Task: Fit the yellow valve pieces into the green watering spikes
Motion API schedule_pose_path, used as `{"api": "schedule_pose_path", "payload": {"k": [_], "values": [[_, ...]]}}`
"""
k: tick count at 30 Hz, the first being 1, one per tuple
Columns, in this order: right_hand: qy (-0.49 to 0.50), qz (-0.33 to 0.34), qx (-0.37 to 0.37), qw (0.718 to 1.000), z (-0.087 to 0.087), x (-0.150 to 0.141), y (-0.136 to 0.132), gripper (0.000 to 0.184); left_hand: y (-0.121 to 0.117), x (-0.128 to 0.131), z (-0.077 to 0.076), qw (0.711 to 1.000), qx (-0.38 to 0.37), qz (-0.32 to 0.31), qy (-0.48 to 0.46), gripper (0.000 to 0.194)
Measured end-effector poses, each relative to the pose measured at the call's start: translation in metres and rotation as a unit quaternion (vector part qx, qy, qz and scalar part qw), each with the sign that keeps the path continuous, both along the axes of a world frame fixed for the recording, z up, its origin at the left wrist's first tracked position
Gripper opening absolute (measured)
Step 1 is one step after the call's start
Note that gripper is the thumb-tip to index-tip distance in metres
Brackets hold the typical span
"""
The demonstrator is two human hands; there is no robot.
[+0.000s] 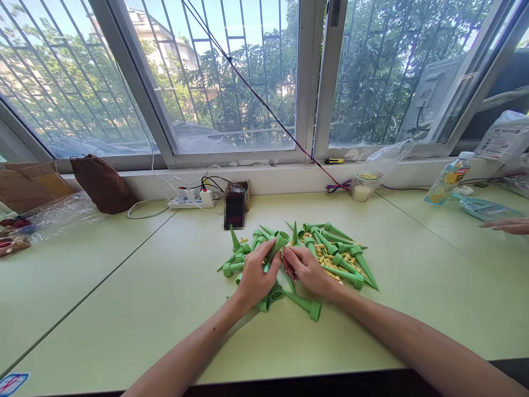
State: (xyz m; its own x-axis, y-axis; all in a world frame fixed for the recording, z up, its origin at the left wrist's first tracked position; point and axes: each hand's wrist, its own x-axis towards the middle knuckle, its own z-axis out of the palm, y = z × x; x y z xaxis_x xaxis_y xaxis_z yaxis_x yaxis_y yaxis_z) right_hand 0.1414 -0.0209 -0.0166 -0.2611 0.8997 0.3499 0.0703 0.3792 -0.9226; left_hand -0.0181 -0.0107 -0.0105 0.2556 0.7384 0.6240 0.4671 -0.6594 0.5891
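Note:
My left hand (257, 275) is closed around a green plastic spike (282, 238), whose wide, open end faces up beside my fingertips. Close against that spike, the thumb and fingers of my right hand (311, 271) are pinched together; whatever they hold is too small or hidden to make out. More green spikes lie on both sides of my hands, among them a loose spike (303, 304) nearer to me. Small yellow plastic pieces (324, 258) are scattered under and between the spikes on the right.
On the pale table (124, 309), a power strip (192, 203) and a small box (242, 193) stand by the window wall. A cup in a plastic bag (363, 187) and a bottle (448, 179) are at back right. Another person's hand (508, 225) rests at the right edge. A brown pouch (103, 184) lies left.

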Motion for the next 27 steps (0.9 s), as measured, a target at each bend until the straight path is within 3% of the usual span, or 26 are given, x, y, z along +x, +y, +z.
{"api": "schedule_pose_path", "payload": {"k": [27], "values": [[-0.052, -0.042, 0.055, 0.996, 0.0064, -0.0007, -0.0013, 0.052, 0.0030, -0.0008, -0.0040, 1.000, 0.000, 0.020, 0.014, 0.025]]}}
